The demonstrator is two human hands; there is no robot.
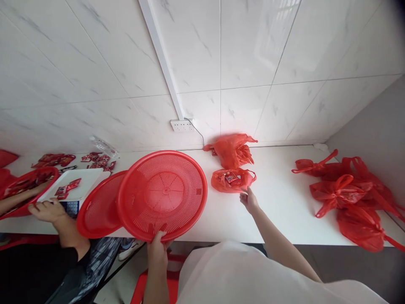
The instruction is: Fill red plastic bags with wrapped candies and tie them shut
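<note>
My left hand point(157, 249) grips the near rim of a round red plastic colander basket point(166, 190), its inside bare and facing up. This basket overlaps a second red basket point(100, 207) on its left. At the right, my right hand point(249, 201) has its fingers at the lower right edge of an open red plastic bag point(218, 181); they look closed on its edge, partly hidden. Small red packets point(233, 177) show in the bag's mouth. Just behind stands another red plastic bag point(232, 150), crumpled against the wall.
Several tied red bags point(354, 190) lie at the table's right end. On the left, a co-worker's hand point(49, 210) rests by a white scale point(85, 181) with red packets on it. Loose packets point(99, 160) lie near the wall. A power strip point(182, 125) hangs there with its cable.
</note>
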